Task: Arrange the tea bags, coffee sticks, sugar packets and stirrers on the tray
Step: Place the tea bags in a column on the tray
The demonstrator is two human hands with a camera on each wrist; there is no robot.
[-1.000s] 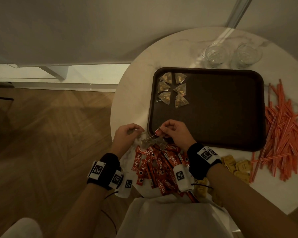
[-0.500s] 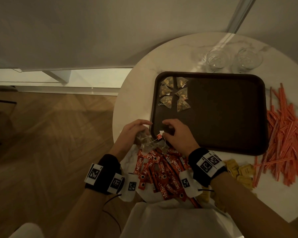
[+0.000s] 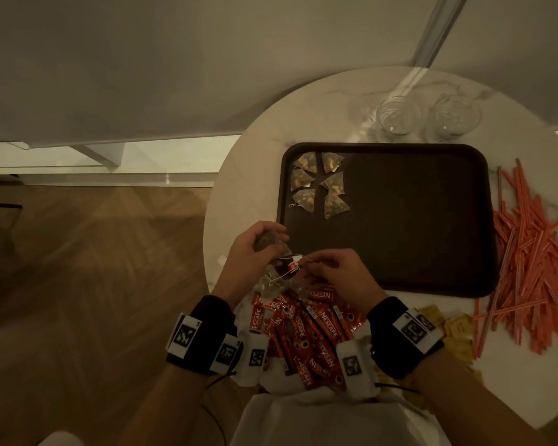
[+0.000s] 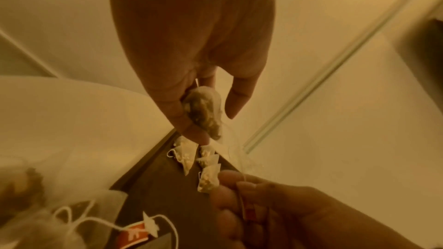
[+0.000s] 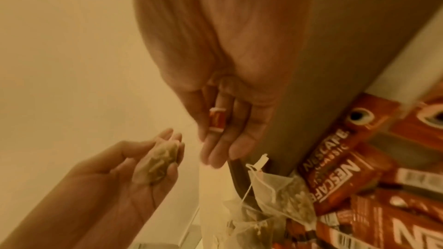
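Left hand [image 3: 250, 252] grasping tea bag [image 4: 203, 110], lower centre of frame, off tray [image 3: 400, 278] near edge. Right hand [image 3: 339, 278] pinching red tag [image 5: 217, 119]. Six tea bags [image 3: 316, 183] sit tray's upper-left corner.

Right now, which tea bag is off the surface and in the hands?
The tea bag pinched in the left hand, its tag held by the right hand. Six others lie on the tray; more sit by the coffee sticks.
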